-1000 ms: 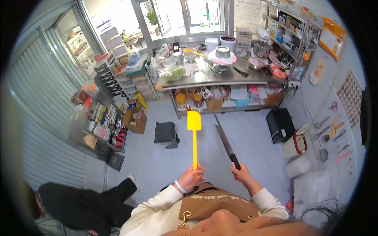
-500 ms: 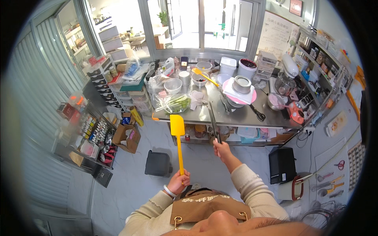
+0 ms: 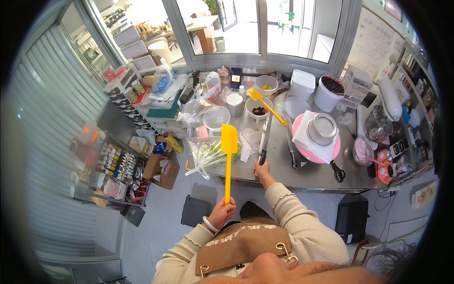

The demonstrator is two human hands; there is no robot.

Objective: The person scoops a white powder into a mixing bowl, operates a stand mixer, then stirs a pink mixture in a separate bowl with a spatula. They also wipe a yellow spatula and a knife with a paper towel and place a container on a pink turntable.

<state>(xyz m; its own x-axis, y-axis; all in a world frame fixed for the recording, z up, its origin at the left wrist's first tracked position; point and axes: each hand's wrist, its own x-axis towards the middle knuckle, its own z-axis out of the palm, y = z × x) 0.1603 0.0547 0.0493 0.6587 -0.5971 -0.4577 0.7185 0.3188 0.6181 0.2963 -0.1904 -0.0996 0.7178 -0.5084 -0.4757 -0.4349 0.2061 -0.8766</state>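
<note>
My left hand (image 3: 221, 214) is closed around the handle of a yellow spatula (image 3: 230, 139), its wide blade pointing up. That blade appears in front of a clear plastic bag of greens (image 3: 203, 155) at the counter's near edge. In my right hand (image 3: 262, 171) is the black handle of a long knife (image 3: 266, 137), its blade pointing away over the counter beside a crumpled white cloth (image 3: 249, 142). Beyond the knife tip stands a bowl of dark and red berries (image 3: 250, 105). Another yellow spatula (image 3: 272, 111) lies slanting by that bowl.
On the steel counter (image 3: 307, 177), a pink round stand (image 3: 335, 152) carries white paper and a round metal tin (image 3: 323, 128). Black-handled scissors (image 3: 338, 173) lie at its right. A grey bin (image 3: 195, 211) stands on the floor, left of me. A stand mixer (image 3: 390, 99) is far right.
I have come closer to the counter, which now fills more of the view. The spatula and the knife stay in my hands and have moved forward with me.
</note>
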